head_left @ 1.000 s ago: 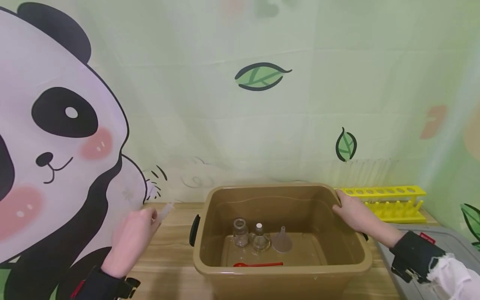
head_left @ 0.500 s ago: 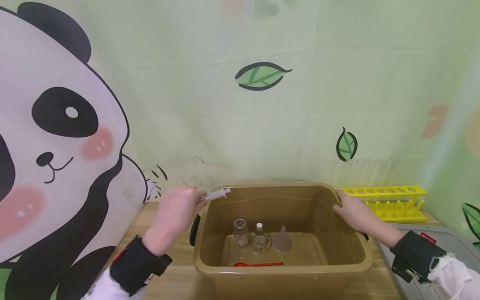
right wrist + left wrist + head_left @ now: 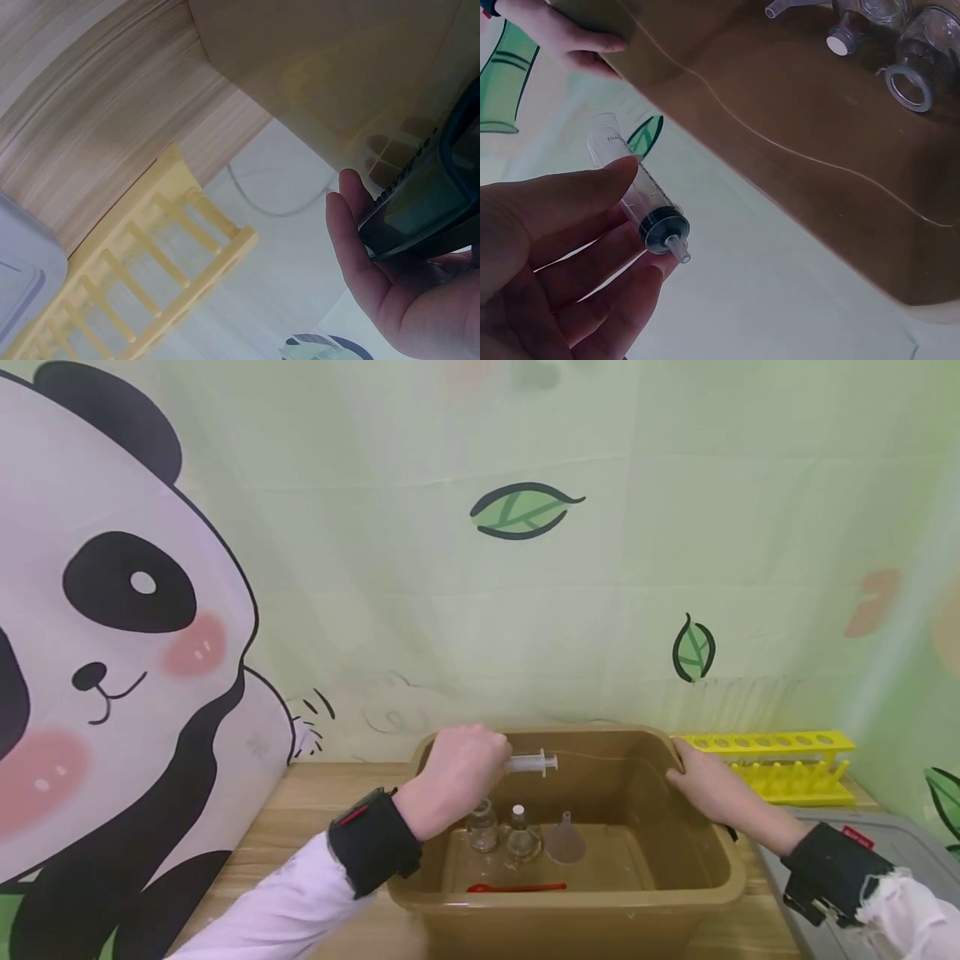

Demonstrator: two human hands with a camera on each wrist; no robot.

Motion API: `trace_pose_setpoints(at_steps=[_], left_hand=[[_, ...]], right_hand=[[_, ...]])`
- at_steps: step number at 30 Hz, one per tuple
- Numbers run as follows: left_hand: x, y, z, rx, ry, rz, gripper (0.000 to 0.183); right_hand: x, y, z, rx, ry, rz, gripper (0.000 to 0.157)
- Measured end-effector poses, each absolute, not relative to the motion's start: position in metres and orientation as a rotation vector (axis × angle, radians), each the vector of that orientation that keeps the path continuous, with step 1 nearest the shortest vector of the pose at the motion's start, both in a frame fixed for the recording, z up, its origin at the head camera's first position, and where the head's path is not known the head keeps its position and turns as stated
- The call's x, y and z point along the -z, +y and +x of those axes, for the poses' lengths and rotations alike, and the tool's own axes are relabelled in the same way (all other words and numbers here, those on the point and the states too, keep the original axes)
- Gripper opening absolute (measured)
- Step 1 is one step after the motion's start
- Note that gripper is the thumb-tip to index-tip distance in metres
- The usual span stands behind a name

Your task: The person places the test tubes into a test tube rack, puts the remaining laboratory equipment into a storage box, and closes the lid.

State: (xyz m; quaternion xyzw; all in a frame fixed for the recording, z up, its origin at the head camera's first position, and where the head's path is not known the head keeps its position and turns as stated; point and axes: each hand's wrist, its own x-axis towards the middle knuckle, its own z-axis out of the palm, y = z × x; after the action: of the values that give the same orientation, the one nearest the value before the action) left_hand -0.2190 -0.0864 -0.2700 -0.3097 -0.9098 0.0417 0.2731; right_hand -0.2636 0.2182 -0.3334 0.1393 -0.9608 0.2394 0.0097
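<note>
My left hand pinches a clear plastic syringe over the left half of a brown plastic bin. In the left wrist view, thumb and fingers hold the syringe by its barrel, its dark plunger seal near the nozzle. My right hand grips the bin's right rim, by a dark handle in the right wrist view. On the bin's floor stand a wide-mouthed glass jar and a glass bottle with a white top. Beside them are a clear funnel and a red spoon.
A yellow test tube rack holding clear tubes stands behind the bin at the right. A grey lid lies on the wooden table to the right. A printed panda curtain hangs close behind.
My left hand has carried the syringe rightward, from left of the bin to over it. My right hand stays on the rim, and the things in the bin have not moved.
</note>
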Motion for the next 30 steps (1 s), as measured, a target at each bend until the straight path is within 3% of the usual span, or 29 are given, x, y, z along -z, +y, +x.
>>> trace_pose_setpoints(at_steps=[7,16,22,30], left_hand=[[0.270,-0.064,-0.222,-0.253,-2.395,-0.934,0.039],[0.290,-0.027,-0.229,-0.454,-2.510,-1.069,0.016],[0.306,-0.015,-0.234,-0.477,-2.677,-1.098,0.023],[0.325,-0.008,-0.239,-0.543,-2.765,-1.108,0.018]], right_hand=[[0.331,0.220,-0.264,-0.727,-2.996,0.437,0.043],[0.332,0.221,-0.262,-0.759,-2.997,0.434,0.041],[0.334,0.221,-0.262,-0.770,-2.984,0.436,0.040],[0.335,0.222,-0.262,-0.774,-2.983,0.425,0.040]])
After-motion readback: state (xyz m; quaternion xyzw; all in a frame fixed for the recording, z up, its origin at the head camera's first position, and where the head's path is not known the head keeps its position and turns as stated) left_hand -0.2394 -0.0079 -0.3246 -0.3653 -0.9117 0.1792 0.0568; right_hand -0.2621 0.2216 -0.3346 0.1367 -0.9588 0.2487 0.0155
